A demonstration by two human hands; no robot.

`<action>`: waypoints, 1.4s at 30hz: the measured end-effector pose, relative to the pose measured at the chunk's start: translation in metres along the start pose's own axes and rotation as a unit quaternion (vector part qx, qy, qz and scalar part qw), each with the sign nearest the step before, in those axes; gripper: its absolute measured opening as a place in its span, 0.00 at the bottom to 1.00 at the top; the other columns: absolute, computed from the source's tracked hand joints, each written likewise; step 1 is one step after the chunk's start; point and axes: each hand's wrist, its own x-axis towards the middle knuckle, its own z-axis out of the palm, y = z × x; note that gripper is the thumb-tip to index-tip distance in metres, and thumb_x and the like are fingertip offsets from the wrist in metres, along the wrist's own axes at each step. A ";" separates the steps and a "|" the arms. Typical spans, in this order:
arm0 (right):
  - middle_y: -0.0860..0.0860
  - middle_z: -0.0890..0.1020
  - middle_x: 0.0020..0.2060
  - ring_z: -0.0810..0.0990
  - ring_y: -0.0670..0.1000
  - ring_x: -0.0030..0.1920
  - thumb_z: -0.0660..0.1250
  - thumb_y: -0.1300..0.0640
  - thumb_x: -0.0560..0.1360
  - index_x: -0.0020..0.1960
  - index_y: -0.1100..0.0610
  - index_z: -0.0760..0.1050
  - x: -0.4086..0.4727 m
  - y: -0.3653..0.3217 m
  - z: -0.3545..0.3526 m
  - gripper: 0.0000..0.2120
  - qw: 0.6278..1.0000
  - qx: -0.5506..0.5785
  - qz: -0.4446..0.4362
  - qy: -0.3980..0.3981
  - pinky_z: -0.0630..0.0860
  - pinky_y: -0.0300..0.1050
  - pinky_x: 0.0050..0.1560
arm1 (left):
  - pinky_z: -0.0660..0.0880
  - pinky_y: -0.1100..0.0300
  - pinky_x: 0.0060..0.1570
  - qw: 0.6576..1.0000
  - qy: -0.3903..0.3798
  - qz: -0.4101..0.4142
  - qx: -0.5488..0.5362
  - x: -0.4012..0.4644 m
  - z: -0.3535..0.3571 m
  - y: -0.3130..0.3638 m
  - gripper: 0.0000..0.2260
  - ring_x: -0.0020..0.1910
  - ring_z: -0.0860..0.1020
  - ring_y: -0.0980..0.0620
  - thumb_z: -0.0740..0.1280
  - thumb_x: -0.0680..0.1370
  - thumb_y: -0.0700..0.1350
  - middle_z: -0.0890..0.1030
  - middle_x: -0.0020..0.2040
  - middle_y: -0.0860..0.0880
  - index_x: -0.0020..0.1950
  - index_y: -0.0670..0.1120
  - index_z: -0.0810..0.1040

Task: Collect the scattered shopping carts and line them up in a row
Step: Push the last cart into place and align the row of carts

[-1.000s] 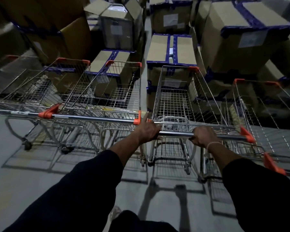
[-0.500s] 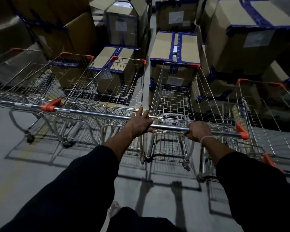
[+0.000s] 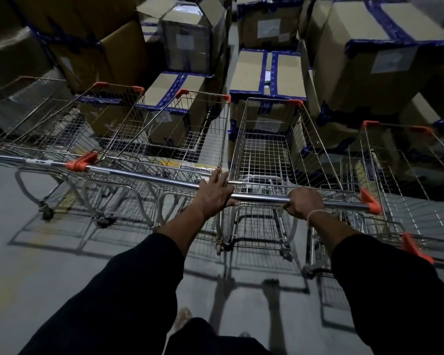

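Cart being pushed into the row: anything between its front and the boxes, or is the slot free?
Nothing visible blocks it. Both hands, left and right, are on the cart, which sits between the left neighbour cart and right neighbour cart, its front nearly against the taped box.

Both arms wear black long sleeves, the left sleeve (image 3: 128, 290) and right sleeve (image 3: 395, 285) ending above the bare forearms. A thin pale band (image 3: 315, 213) encircles the right wrist.
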 end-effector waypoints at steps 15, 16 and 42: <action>0.57 0.80 0.59 0.76 0.59 0.61 0.67 0.27 0.71 0.62 0.56 0.74 -0.007 -0.004 0.004 0.36 0.998 0.064 0.020 -0.008 0.68 0.54 0.63 | 0.64 0.28 0.65 0.999 -0.041 0.008 -0.002 0.011 0.002 -0.003 0.29 0.79 0.45 0.34 0.53 0.79 0.69 0.52 0.80 0.41 0.70 0.49 0.66; 0.58 0.78 0.63 0.75 0.60 0.64 0.65 0.26 0.72 0.66 0.57 0.73 -0.011 -0.004 0.003 0.38 0.997 0.079 0.017 -0.012 0.67 0.55 0.65 | 0.64 0.29 0.66 0.999 -0.043 0.008 -0.007 0.011 0.002 -0.003 0.28 0.79 0.45 0.34 0.54 0.79 0.68 0.51 0.80 0.41 0.70 0.50 0.66; 0.60 0.73 0.70 0.69 0.61 0.68 0.52 0.29 0.79 0.69 0.57 0.70 -0.042 -0.017 -0.009 0.35 0.984 0.168 0.024 -0.052 0.62 0.58 0.69 | 0.64 0.31 0.67 0.999 -0.034 0.019 -0.001 0.005 0.002 -0.004 0.26 0.79 0.47 0.33 0.54 0.80 0.64 0.53 0.79 0.37 0.68 0.46 0.66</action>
